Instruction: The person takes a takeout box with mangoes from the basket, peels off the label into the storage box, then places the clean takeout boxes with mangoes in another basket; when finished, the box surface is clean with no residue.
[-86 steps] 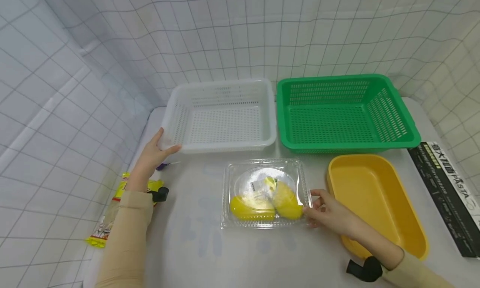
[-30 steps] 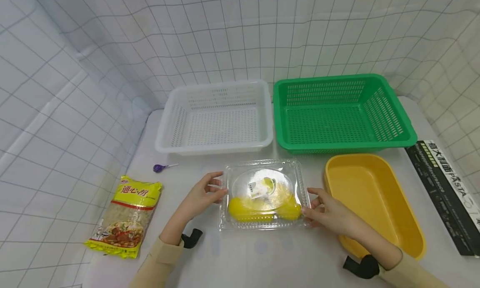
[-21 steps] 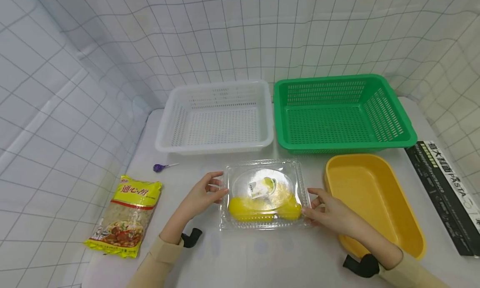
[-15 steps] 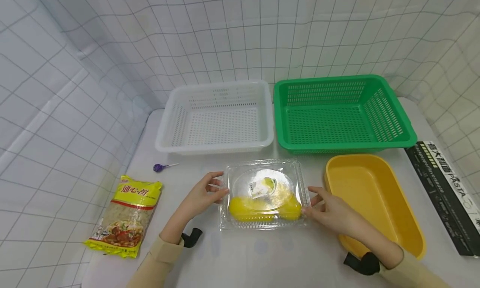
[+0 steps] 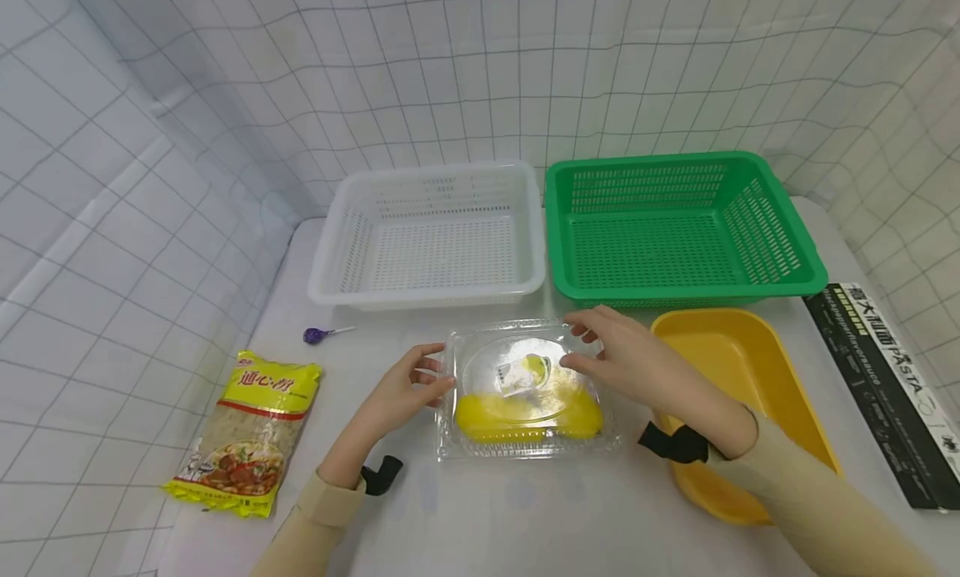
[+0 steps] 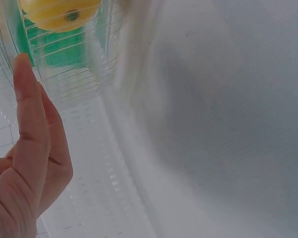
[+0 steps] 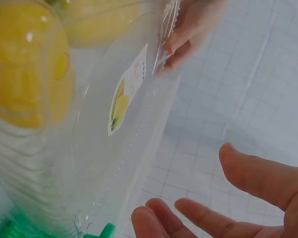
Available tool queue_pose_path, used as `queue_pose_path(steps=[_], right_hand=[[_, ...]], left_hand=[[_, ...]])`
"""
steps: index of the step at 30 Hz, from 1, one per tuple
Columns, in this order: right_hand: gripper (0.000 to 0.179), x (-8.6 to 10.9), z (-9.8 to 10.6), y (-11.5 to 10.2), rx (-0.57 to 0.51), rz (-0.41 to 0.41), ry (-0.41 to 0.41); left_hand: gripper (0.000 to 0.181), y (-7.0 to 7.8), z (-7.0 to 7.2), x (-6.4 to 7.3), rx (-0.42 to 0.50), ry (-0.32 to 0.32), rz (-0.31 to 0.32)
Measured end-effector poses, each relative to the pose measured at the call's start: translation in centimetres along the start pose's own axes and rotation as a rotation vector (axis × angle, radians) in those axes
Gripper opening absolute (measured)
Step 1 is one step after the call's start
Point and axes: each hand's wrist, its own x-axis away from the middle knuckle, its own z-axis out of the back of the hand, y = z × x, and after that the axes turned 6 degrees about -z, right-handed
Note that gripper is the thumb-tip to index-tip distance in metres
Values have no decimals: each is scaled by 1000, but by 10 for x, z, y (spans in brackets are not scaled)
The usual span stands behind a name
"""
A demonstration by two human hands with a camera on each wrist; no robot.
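A clear plastic clamshell box (image 5: 480, 343) holds yellow fruits (image 5: 495, 414) and has a label (image 7: 126, 94) on its lid. My left hand (image 5: 397, 398) pinches the left rim of the box, thumb above. In the left wrist view the fingers (image 6: 32, 124) lie along the box's edge. My right hand (image 5: 630, 360) hovers over the upper right corner of the lid. The right wrist view shows its thumb (image 7: 263, 173) and fingers (image 7: 206, 215) spread apart with nothing between them.
Behind the box stand a white basket (image 5: 427, 298) and a green basket (image 5: 690, 292). A yellow bin (image 5: 720, 335) sits under the right forearm, with a black pasta box (image 5: 862, 385) beyond. Left lie a macaroni bag (image 5: 247, 427) and a purple lollipop (image 5: 315, 335).
The left hand came from the white basket to the clamshell's left rim and stays there. The right hand has let go of the right rim and moved up and left over the lid.
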Motion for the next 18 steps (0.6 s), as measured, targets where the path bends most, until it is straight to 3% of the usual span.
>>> queue_pose_path(steps=[9, 18], right_hand=[[39, -39, -17, -14, 125, 35, -199], [34, -58, -24, -32, 313, 110, -254]], left_hand=[[62, 3, -2, -1, 11, -5, -16], [61, 2, 0, 0, 24, -6, 0]])
